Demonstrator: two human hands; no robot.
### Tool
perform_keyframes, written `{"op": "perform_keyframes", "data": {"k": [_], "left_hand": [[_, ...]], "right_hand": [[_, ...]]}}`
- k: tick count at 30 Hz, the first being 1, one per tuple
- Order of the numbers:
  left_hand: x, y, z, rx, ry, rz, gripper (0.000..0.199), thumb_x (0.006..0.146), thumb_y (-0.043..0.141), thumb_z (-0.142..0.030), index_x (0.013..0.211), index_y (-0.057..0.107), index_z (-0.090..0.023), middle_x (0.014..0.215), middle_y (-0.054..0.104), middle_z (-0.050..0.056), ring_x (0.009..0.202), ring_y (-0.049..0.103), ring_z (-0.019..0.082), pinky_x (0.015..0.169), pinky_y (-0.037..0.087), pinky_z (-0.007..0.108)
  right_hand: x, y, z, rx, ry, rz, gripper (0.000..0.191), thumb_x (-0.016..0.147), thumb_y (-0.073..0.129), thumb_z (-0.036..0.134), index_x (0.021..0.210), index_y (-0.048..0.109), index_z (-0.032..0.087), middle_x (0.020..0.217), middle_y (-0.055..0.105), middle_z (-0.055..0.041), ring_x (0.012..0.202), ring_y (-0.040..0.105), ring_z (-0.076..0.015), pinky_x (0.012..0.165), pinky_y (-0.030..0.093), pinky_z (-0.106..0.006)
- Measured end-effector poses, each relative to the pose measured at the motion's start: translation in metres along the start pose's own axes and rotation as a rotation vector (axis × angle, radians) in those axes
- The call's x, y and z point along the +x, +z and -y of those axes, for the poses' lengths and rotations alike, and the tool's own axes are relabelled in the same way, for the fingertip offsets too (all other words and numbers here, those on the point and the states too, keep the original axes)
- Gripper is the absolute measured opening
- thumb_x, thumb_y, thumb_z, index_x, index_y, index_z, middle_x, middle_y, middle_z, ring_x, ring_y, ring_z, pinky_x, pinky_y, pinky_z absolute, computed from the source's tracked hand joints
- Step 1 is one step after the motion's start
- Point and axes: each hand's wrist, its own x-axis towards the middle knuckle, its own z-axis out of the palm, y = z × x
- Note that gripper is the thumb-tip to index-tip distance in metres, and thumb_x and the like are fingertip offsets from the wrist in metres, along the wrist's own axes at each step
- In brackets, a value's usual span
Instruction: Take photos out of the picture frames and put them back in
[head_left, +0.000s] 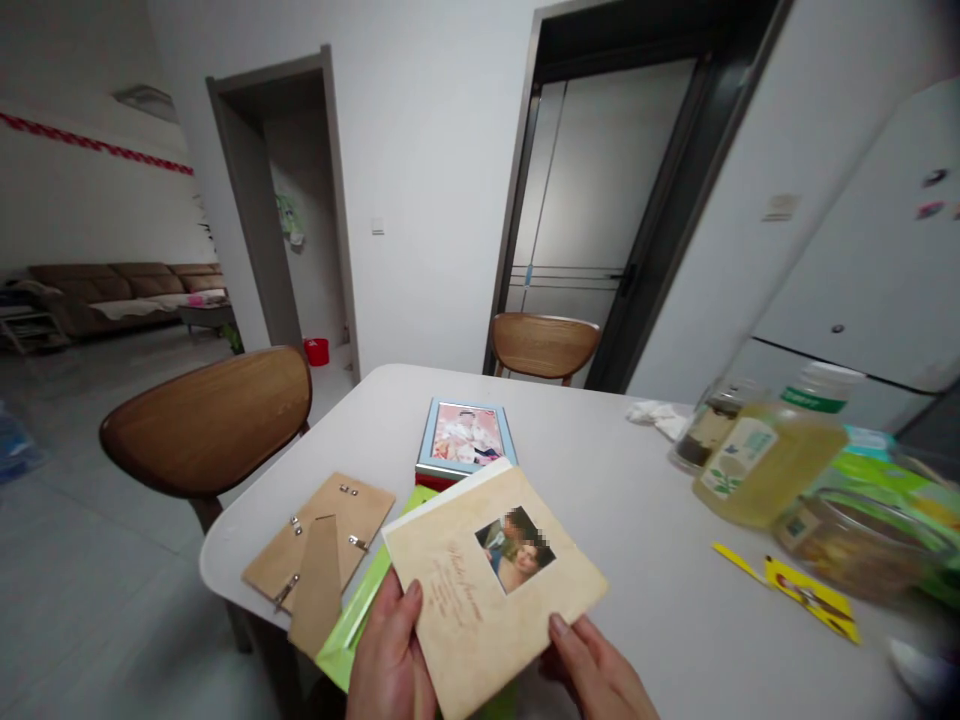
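A cream paper card (pixel 450 600) with a small printed picture and brown script lettering is tilted up over the near edge of the table. White sheet edges show behind its far left side. My left hand (pixel 394 650) grips the card's left edge, thumb on top. At the lower right edge, my right hand (pixel 596 665) pinches it between thumb and fingers. Partly hidden beneath lies a light green photo frame (pixel 352 620). On its left rests a brown backing board (pixel 337 520) with metal clips and a stand leg. A blue picture frame (pixel 466 437) lies farther back, face up.
On the right stand a large bottle of yellow liquid (pixel 772 460), a glass jar (pixel 712 425) and a clear container (pixel 855 540). Torn yellow wrappers (pixel 814 597) lie before them. Wooden chairs (pixel 217 420) (pixel 546 345) border the white table (pixel 600 450).
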Motion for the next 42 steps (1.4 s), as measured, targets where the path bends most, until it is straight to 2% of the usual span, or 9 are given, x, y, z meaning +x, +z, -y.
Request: {"op": "perform_keyframes", "data": {"k": [5, 9, 14, 17, 21, 24, 27, 32, 42], "left_hand": [[0.002, -0.019, 0.002, 0.423, 0.142, 0.252, 0.039, 0.079, 0.046, -0.033, 0.115, 0.045, -0.018, 0.108, 0.058, 0.010, 0.103, 0.051, 0.025, 0.088, 0.038, 0.038], [-0.006, -0.039, -0.053, 1.249, 0.412, 0.724, 0.047, 0.070, 0.057, -0.042, 0.112, 0.049, -0.023, 0.112, 0.056, 0.008, 0.108, 0.046, 0.026, 0.094, 0.031, 0.038], [-0.016, -0.069, -0.107, 1.934, 0.615, 0.951, 0.025, 0.079, 0.049, -0.035, 0.102, 0.053, -0.028, 0.110, 0.058, 0.003, 0.104, 0.050, 0.019, 0.092, 0.033, 0.033], [-0.004, -0.090, -0.073, 1.970, 0.913, 0.985, 0.018, 0.081, 0.045, -0.037, 0.084, 0.059, -0.026, 0.096, 0.064, 0.001, 0.094, 0.056, 0.017, 0.082, 0.041, 0.025], [0.017, -0.100, 0.012, 1.892, 1.145, 0.730, 0.018, 0.083, 0.043, -0.034, 0.079, 0.058, -0.024, 0.088, 0.065, 0.000, 0.085, 0.059, 0.017, 0.075, 0.044, 0.025], [0.024, -0.094, 0.045, 1.843, 1.108, 0.704, 0.016, 0.084, 0.043, -0.025, 0.075, 0.057, -0.021, 0.078, 0.065, 0.000, 0.073, 0.060, 0.013, 0.076, 0.045, 0.024], [0.025, -0.094, 0.031, 1.807, 1.062, 0.732, 0.014, 0.079, 0.049, -0.034, 0.086, 0.055, -0.022, 0.096, 0.062, 0.004, 0.091, 0.057, 0.018, 0.088, 0.040, 0.035], [0.021, -0.104, -0.015, 1.837, 0.794, 0.617, 0.072, 0.062, 0.061, -0.052, 0.119, 0.037, -0.016, 0.127, 0.038, 0.020, 0.113, 0.040, 0.030, 0.089, 0.039, 0.038], [0.017, -0.097, -0.011, 1.765, 0.723, 0.666, 0.060, 0.064, 0.059, -0.051, 0.112, 0.043, -0.019, 0.124, 0.041, 0.020, 0.112, 0.041, 0.031, 0.089, 0.039, 0.038]], "right_hand": [[0.019, -0.004, 0.009, 0.283, 0.057, -0.154, 0.035, 0.067, 0.053, 0.040, 0.095, 0.052, 0.019, 0.088, 0.065, -0.0045, 0.076, 0.060, -0.0185, 0.064, 0.048, -0.029], [0.026, -0.018, 0.006, 0.386, 0.122, -0.213, 0.025, 0.064, 0.054, 0.033, 0.086, 0.051, 0.021, 0.081, 0.066, -0.0016, 0.074, 0.061, -0.0187, 0.061, 0.050, -0.028], [0.021, -0.041, 0.012, 0.335, 0.243, -0.217, 0.030, 0.063, 0.055, 0.031, 0.091, 0.052, 0.023, 0.079, 0.067, -0.0021, 0.074, 0.062, -0.0206, 0.061, 0.051, -0.029], [0.020, -0.047, 0.018, 0.328, 0.317, -0.175, 0.040, 0.063, 0.055, 0.032, 0.101, 0.048, 0.022, 0.082, 0.067, -0.0038, 0.075, 0.062, -0.0216, 0.061, 0.051, -0.030], [0.025, -0.048, 0.022, 0.280, 0.338, -0.120, 0.051, 0.064, 0.056, 0.028, 0.112, 0.042, 0.019, 0.086, 0.067, -0.0058, 0.075, 0.062, -0.0216, 0.063, 0.050, -0.030], [0.032, -0.057, 0.021, 0.226, 0.320, -0.117, 0.054, 0.064, 0.053, 0.023, 0.115, 0.040, 0.018, 0.087, 0.067, -0.0059, 0.075, 0.062, -0.0212, 0.064, 0.049, -0.029], [0.036, -0.067, 0.019, 0.204, 0.318, -0.148, 0.055, 0.063, 0.051, 0.020, 0.117, 0.040, 0.017, 0.087, 0.067, -0.0063, 0.074, 0.063, -0.0207, 0.063, 0.049, -0.028], [0.042, -0.051, 0.019, 0.124, 0.261, -0.040, 0.051, 0.063, 0.048, 0.019, 0.114, 0.046, 0.015, 0.087, 0.067, -0.0060, 0.072, 0.063, -0.0199, 0.063, 0.048, -0.028], [0.060, -0.016, 0.008, 0.094, 0.219, -0.004, 0.054, 0.063, 0.045, 0.017, 0.117, 0.042, 0.016, 0.076, 0.068, -0.0038, 0.062, 0.063, -0.0197, 0.056, 0.048, -0.030]]}}
